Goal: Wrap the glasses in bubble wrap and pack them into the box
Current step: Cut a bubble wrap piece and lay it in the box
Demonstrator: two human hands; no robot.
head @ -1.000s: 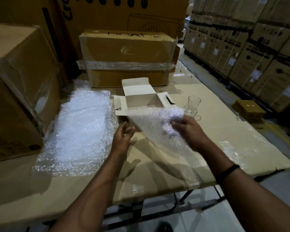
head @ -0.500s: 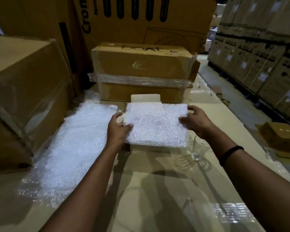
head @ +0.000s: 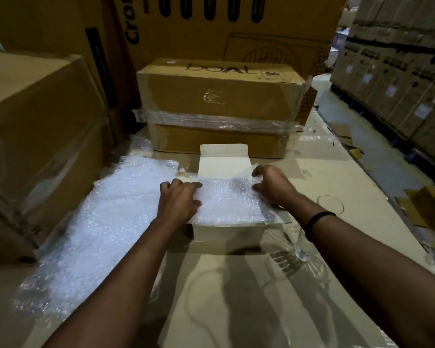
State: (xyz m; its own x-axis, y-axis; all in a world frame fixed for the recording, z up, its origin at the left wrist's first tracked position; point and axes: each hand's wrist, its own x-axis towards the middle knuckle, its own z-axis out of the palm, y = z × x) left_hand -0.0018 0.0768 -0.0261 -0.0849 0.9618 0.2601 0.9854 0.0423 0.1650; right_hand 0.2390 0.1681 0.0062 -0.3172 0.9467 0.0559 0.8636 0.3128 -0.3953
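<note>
A small white box [head: 226, 237] stands open on the table, its back flap upright. A sheet of bubble wrap [head: 229, 204] lies across its opening. My left hand [head: 178, 199] grips the sheet's left edge with curled fingers. The far right corner is lifted a little, and my right hand [head: 271, 187] pinches it. A clear glass [head: 302, 249] stands just right of the box, partly behind my right forearm. A second glass [head: 330, 204] stands further right, and only its rim is plain. The inside of the box is hidden.
A pile of bubble wrap [head: 106, 222] lies left of the box. The table [head: 236, 310] is covered with flat cardboard. Taped brown cartons [head: 219, 101] stand right behind the box, a large carton [head: 35, 136] at the left. Stacked cartons [head: 399, 71] line the aisle at the right.
The sheet, first held up loosely in front of the box, was spread flat and has come down onto the box's opening. Both hands have moved closer together on it.
</note>
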